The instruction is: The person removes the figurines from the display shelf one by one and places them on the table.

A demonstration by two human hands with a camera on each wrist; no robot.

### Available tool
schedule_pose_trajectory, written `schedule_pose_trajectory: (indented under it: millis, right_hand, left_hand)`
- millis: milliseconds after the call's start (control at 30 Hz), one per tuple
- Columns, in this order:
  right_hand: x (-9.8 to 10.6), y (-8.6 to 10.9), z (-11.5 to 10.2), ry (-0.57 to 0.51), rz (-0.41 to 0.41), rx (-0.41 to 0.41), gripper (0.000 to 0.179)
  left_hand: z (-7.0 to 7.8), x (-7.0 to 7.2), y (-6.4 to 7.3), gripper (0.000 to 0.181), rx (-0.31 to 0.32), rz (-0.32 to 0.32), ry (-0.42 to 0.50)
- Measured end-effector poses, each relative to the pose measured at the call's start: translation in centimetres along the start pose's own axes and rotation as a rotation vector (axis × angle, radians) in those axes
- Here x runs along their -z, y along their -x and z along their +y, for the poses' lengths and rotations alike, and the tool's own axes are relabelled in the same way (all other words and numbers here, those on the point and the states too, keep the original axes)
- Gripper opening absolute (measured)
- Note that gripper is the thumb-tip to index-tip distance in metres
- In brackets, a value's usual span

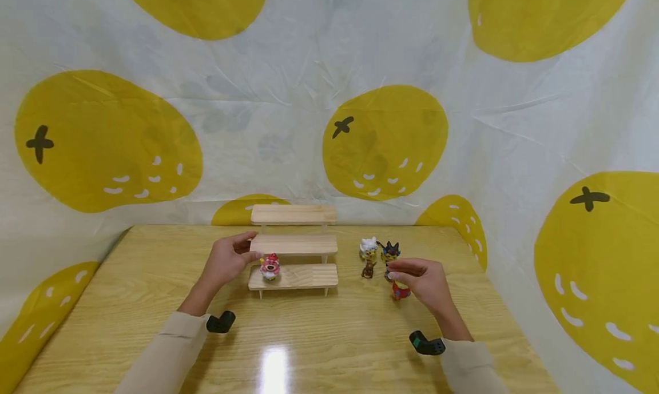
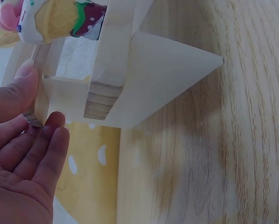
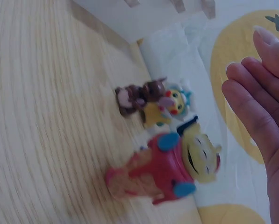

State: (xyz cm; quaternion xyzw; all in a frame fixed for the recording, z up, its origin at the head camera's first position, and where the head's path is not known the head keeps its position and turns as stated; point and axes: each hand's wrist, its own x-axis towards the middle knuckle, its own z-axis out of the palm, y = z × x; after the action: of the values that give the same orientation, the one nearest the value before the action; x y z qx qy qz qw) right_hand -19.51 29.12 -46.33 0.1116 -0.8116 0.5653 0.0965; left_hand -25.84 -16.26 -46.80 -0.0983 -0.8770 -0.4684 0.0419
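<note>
A three-tier wooden display shelf (image 1: 293, 244) stands on the table. My left hand (image 1: 229, 261) is at the left end of its middle tier (image 2: 41, 105), thumb on one side and fingers on the other, gripping the board. A pink figurine (image 1: 270, 267) with an ice-cream-cone body sits on the lowest tier, close to my left thumb. My right hand (image 1: 423, 282) hovers above a red-suited figurine (image 3: 169, 163). In the right wrist view its fingers are loosely bent, with nothing between them. Beyond stand a brown figurine (image 1: 368, 269), a white-topped figurine (image 1: 368, 248) and a black-hatted figurine (image 1: 390, 251).
The wooden table (image 1: 309, 337) carries everything. Behind it and along its right side hangs a pale cloth (image 1: 288, 136) with large yellow fruit prints. The shelf's upper two tiers are bare. Clear side panels (image 2: 167, 74) support the tiers.
</note>
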Motion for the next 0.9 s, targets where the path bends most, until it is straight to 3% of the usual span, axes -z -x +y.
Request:
schedule_pose_trajectory:
  millis: [300, 500, 900]
  right_hand:
    - [-3.3, -1.2, -0.7, -0.095, -0.092, 0.018, 0.024]
    - [-5.0, -1.7, -0.7, -0.076, -0.133, 0.066, 0.023]
    - [-8.6, -2.5, -1.6, -0.154, -0.196, 0.011, 0.026]
  left_hand:
    - [0.0, 0.3, 0.0, 0.056, -0.011, 0.0, 0.003]
    - [0.0, 0.0, 0.0, 0.056, -0.002, 0.006, 0.027]
    - [-0.1, -0.2, -0.2, 0.056, 0.01, 0.005, 0.018]
